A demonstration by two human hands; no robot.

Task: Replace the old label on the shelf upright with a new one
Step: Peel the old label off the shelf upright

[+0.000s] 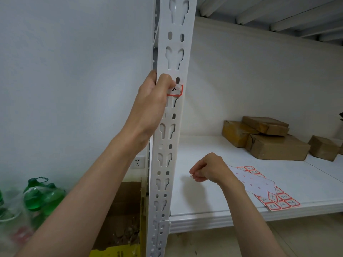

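1. Your right hand (209, 168) hovers low over the shelf board (232, 204), right of the upright (167, 127). Its fingers are curled, and the fingertips pinch something small; what it is cannot be made out.
2. One label sheet (263, 188) lies on the board just right of that hand, well right of the upright, with red-bordered labels along its edges.
3. Your left hand (154, 102) is wrapped round the upright's left edge at mid height, thumb pressing on the one label (176, 90) stuck to its front face.
4. That label is white with a red border and dark handwriting, partly hidden under your thumb.
5. Four brown boxes (278, 147) sit at the back of the board, far right of the upright.
6. Left of the upright, low down, stand green bottles (42, 197), too blurred to count.
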